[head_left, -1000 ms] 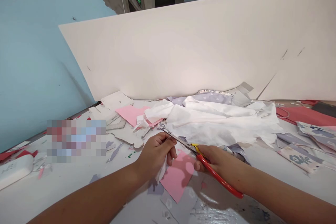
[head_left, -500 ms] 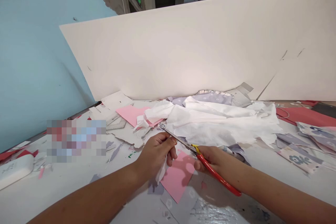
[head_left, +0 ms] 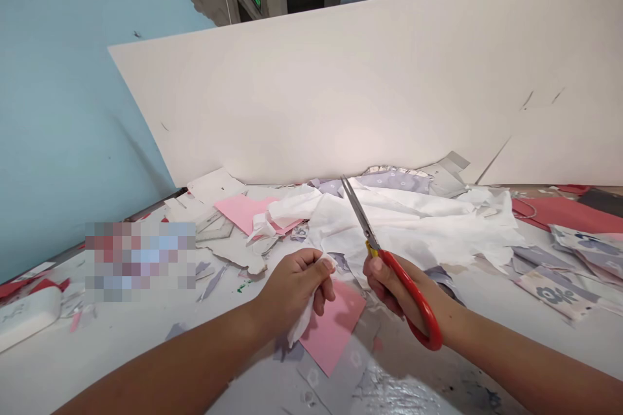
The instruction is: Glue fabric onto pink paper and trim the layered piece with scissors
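My left hand (head_left: 304, 285) is closed around a small piece of thin white material (head_left: 300, 327), which pokes out below the fingers and at the thumb. Whether it is cloth or tissue, I cannot tell. Red-handled scissors (head_left: 411, 301) with yellow near the pivot are gripped in my right hand (head_left: 396, 288). Their blades look closed and point up and away from me, apart from the left hand. A pink paper sheet (head_left: 335, 327) lies on the table under and between the hands. Behind them spreads a crumpled white sheet (head_left: 413, 220).
Scraps of paper and card (head_left: 228, 249) litter the table (head_left: 233, 369). Patterned pieces (head_left: 555, 292) and a red sheet (head_left: 559, 217) lie at right. A white object (head_left: 32, 308) sits at far left. A tall white board (head_left: 350, 97) stands behind.
The scissors have swung from pointing left across the left hand to pointing up and away, and their blades have left that hand. My left hand has shifted slightly right.
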Motion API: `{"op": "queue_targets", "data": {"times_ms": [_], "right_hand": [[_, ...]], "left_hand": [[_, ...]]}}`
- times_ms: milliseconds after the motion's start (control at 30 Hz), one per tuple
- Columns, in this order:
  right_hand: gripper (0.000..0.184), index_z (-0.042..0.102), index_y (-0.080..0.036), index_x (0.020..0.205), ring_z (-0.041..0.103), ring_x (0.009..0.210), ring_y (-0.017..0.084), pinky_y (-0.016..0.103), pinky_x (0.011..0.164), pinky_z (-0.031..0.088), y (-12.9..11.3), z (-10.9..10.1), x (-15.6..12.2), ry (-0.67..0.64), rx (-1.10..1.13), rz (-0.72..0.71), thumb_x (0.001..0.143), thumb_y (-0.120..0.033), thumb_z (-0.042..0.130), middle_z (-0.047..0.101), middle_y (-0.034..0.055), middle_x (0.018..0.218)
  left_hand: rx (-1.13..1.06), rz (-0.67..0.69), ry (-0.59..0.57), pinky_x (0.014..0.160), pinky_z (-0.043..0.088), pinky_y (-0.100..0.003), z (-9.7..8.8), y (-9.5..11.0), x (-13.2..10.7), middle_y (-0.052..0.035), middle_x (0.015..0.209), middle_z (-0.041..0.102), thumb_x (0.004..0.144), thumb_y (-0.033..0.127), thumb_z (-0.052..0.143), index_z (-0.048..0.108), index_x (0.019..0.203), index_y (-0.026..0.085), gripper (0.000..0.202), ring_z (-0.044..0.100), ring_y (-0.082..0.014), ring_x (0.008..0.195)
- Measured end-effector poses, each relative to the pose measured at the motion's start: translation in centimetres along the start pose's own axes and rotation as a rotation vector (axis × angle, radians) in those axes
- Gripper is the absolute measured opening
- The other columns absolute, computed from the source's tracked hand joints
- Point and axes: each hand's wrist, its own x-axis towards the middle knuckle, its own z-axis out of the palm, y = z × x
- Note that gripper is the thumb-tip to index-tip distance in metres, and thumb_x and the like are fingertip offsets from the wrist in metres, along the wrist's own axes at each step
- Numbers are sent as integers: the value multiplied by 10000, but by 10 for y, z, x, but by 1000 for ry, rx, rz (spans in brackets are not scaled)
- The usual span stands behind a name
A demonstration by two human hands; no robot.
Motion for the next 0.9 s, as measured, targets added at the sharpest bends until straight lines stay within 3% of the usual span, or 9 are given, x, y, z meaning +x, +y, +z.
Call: {"op": "queue_targets", "data": {"times_ms": [200,467,667,900], "right_hand": [[223,419,-204,743,482,518,104,207,462,355,-9,10,-3,-38,122,80,707,-379,552,483,-60,543],[167,420,-207,744,529,566,123,220,492,398,-8,11,-4,48,-1,100,717,-339,517,554,-23,607],[154,359,-220,696,378,450,77,197,435,322,-3,15,-4,75,97,57,700,-276,502,376,-84,517],[179,374,-208,707,455,531,104,225,491,352,-18,-7,4,188,54,90,670,-271,538,458,-51,578]], "left_hand": [[28,-107,-277,284,325,-171,12,1,-6,7,535,580,736,493,493,489,673,163,336,482,-78,317],[164,-167,-251,281,284,-150,12,1,-7,17,509,581,727,474,506,474,662,175,307,469,-72,317],[134,-197,-329,310,297,-161,9,-1,-5,7,524,595,747,454,490,456,668,177,291,478,-76,315],[108,-200,-402,351,296,-182,-8,3,3,-31,660,627,777,343,460,486,734,166,184,548,-98,368]]}}
